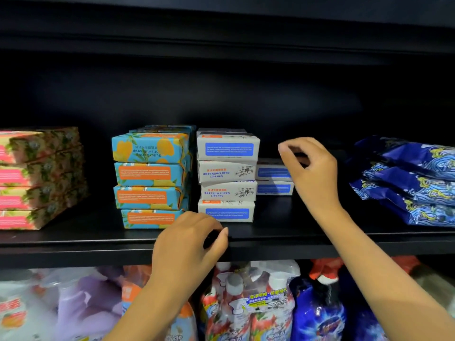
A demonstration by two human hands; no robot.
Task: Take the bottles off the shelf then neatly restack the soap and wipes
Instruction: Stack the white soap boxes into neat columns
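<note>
On the black shelf stand stacks of soap boxes: pink and green ones at the left, blue and orange ones in the middle, and white ones beside them. A shorter stack of two white boxes sits behind, to the right. Dark blue wipes packs are piled at the far right. My right hand hovers by the short white stack with loosely curled fingers and holds nothing. My left hand is loosely curled in front of the shelf's edge, below the blue and white stacks, and holds nothing.
The shelf below holds spray bottles in plastic wrap, purple refill bags and dark blue bags. A dark shelf board runs overhead. Bare shelf lies between the short white stack and the wipes.
</note>
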